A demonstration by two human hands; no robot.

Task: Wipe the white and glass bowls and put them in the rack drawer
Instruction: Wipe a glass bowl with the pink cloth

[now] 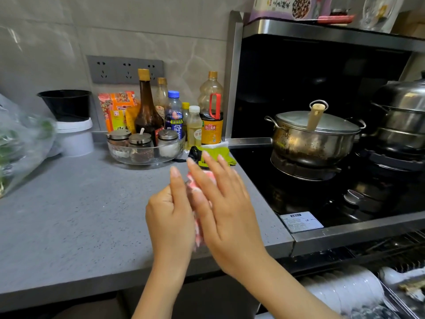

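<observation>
Hovering over the grey counter (69, 215), both hands were closed in on a pink-and-white cloth (199, 237). The left hand (170, 217) gripped it with curled fingers, index finger pointing up. The right hand (226, 203) lay flat against the cloth's other side, fingers straight and slightly spread. White bowls (345, 288) stood stacked on edge in the open rack drawer (391, 294) at lower right, under the stove's steel edge. Something blurred lay at the drawer's front; whether it was a glass bowl could not be told. A lidded pot (315, 139) sat on the stove, and a green mitt (217, 155) lay beyond the fingertips.
</observation>
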